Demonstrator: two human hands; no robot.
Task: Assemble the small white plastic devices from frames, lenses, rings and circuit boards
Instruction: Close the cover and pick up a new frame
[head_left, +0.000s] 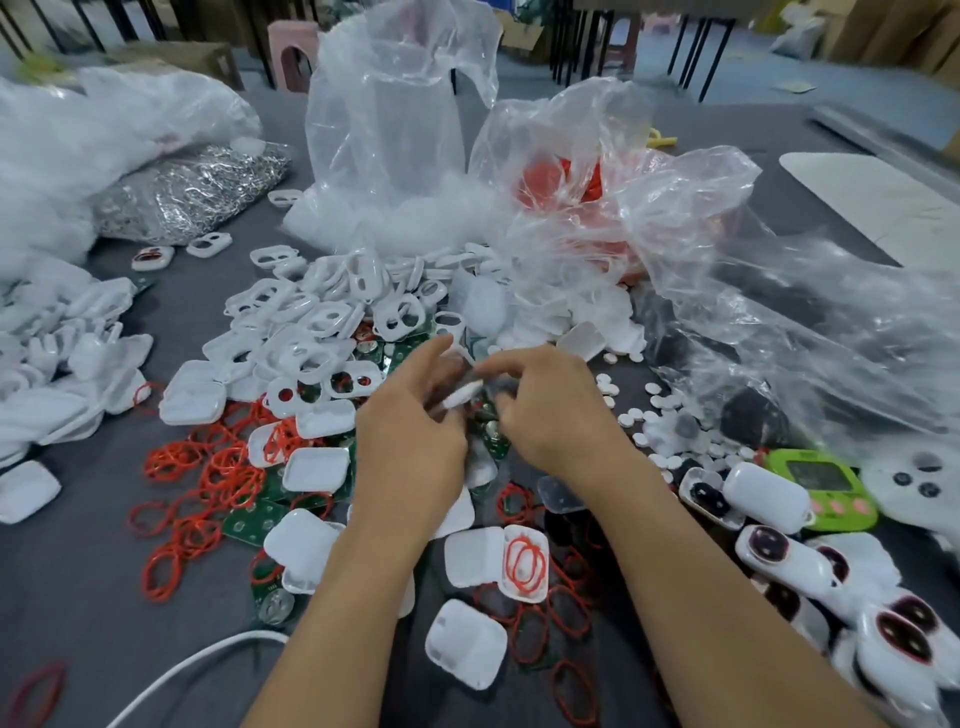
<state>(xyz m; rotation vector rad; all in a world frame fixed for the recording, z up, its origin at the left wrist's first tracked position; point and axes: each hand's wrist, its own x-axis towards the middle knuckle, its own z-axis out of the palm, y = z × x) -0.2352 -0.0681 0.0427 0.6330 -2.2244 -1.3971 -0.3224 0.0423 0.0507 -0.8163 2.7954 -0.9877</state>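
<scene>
My left hand (415, 410) and my right hand (550, 405) meet over the middle of the table. Between them is a small white plastic piece (461, 396); my left fingers curl round it and my right fingertips pinch at its far end. A heap of white two-hole frames (311, 322) lies just beyond my left hand. Red rings (208, 478) are strewn to the left and below. Green circuit boards (254, 519) lie among white shells (317, 467). Small white round lenses (670, 415) are scattered to the right. Finished devices (784, 553) are piled at the lower right.
Clear plastic bags (395, 130) stand behind the heap, one holding red parts (561, 187). A bag of silver metal pieces (192, 187) lies at the back left. A green timer (821, 488) sits at the right. A white cable (197, 665) crosses the lower left.
</scene>
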